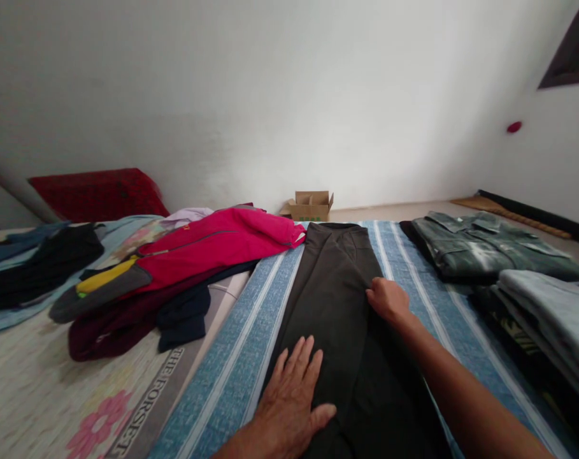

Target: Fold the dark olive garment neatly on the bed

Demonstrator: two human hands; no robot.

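Note:
A pair of dark grey trousers (334, 299) lies lengthwise on a blue striped cloth (239, 338), its waistband at the far end. My left hand (293, 398) rests flat on the lower left part of the trousers, fingers spread. At the right edge of the trousers, my right hand (388, 298) has its fingers closed on the fabric. Below my hands, the legs run out of the bottom of the view.
To the left lies a heap of clothes with a pink jacket (227, 239) on top, and dark garments (45, 261) beyond. On the right are a folded camouflage garment (490, 245) and a grey folded stack (551, 312). A cardboard box (311, 207) stands near the wall.

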